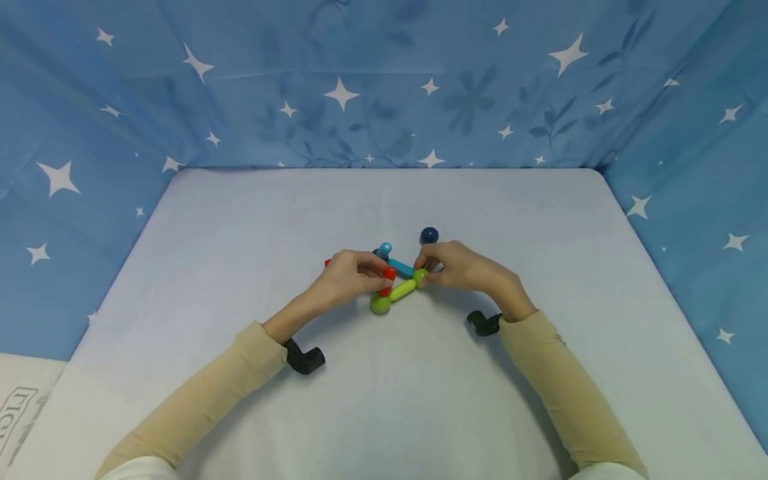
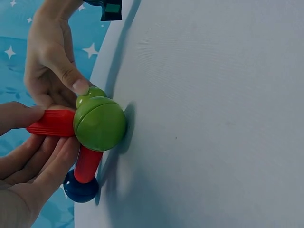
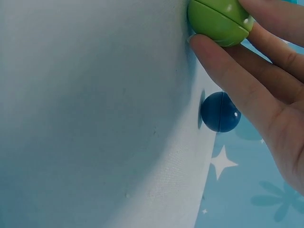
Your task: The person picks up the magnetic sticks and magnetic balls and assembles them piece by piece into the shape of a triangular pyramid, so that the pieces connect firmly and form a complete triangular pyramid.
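Rods and balls form a joined toy frame on the table. My left hand [image 1: 351, 273] pinches a red rod [image 1: 389, 279] that stands up from the near green ball [image 1: 380, 305]. From that ball a yellow-green rod [image 1: 403, 290] runs to a second green ball [image 1: 421, 278], which my right hand [image 1: 465, 267] grips between thumb and fingers. A blue rod [image 1: 401, 268] leads away from the second ball, and a light blue rod [image 1: 385, 249] stands upright behind. In the left wrist view, another red rod [image 2: 89, 164] joins the near green ball to a dark blue ball [image 2: 80, 186].
Beyond my right hand sits a separate-looking dark blue ball [image 1: 429, 235]. A red piece [image 1: 327, 263] peeks out behind my left hand. Black wrist-worn devices [image 1: 306, 360] hang by both sleeves. Blue star-patterned curtains [image 1: 384, 87] border the white table [image 1: 384, 400].
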A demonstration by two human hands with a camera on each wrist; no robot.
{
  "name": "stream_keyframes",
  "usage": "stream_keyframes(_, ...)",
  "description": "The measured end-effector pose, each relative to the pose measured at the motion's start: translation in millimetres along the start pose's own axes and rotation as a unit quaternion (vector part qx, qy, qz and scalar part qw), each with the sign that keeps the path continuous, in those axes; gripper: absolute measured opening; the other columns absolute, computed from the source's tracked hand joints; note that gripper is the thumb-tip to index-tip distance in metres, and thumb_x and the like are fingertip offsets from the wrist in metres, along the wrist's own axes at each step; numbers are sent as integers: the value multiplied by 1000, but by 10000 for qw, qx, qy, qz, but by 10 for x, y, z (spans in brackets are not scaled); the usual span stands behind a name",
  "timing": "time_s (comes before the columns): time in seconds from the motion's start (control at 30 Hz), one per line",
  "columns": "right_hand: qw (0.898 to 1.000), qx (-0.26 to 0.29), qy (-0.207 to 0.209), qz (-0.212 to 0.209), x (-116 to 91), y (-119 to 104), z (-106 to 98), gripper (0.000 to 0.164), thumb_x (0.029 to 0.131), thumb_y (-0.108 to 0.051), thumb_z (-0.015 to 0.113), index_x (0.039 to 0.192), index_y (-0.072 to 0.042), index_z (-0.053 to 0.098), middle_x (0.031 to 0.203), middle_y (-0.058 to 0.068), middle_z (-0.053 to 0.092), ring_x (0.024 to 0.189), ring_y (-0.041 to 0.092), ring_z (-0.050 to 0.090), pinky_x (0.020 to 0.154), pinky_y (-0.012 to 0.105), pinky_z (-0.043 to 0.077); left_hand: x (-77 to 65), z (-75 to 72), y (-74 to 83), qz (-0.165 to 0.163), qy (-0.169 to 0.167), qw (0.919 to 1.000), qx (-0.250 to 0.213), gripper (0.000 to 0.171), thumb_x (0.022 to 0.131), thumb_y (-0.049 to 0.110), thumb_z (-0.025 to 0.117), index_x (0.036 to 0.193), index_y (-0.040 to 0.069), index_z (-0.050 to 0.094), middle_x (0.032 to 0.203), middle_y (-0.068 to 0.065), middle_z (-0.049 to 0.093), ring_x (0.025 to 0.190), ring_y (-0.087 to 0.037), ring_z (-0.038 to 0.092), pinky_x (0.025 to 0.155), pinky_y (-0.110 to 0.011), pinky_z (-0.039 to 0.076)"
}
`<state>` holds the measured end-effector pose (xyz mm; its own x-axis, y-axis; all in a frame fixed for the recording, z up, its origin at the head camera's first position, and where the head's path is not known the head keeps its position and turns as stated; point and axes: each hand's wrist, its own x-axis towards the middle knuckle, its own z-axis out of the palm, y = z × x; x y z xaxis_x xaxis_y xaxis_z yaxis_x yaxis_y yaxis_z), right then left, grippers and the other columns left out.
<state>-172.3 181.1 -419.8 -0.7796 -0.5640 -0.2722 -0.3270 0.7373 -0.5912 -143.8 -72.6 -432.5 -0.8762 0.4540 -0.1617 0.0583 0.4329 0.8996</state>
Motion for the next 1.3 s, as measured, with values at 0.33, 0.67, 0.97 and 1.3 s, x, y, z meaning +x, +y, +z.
stream_keyframes(0.33, 10000, -38, 52, 0, -19, -2, -1, 20, 95, -8, 73, 115, -7, 70, 116, 8, 72, 110, 26, 68, 93, 41, 58, 19, 18, -2, -142, 117, 9998, 38, 24, 92, 20, 77, 113, 8, 74, 103, -4, 74, 94, -18, 71, 85, -31, 58)
stream_keyframes(0.67, 10000, 6, 56, -21, -16, 3, 2, 20, 94, -7, 73, 114, -7, 70, 116, 8, 72, 110, 26, 68, 94, 42, 57, 7, 20, -39, 17, -11, 10000, -43, 24, 93, 19, 76, 114, 8, 73, 105, -5, 73, 96, -19, 70, 86, -32, 59)
stream_keyframes(0.97, 10000, 76, 13, -2, -6, 15, 15, 20, 94, -8, 73, 114, -7, 70, 116, 8, 72, 111, 27, 67, 94, 43, 57, -16, 23, -77, -5, -6, 10000, -95, 26, 94, 20, 75, 117, 9, 71, 107, -5, 73, 99, -20, 70, 88, -33, 58)
stream_keyframes(1.3, 9999, 125, 47, 14, -13, 6, 13, 21, 93, -6, 74, 114, -6, 69, 117, 8, 72, 111, 27, 67, 95, 41, 58, -91, -288, -49, 408, 451, 9951, 786, 28, 95, 14, 73, 121, 4, 70, 111, -5, 75, 98, -20, 70, 91, -37, 59)
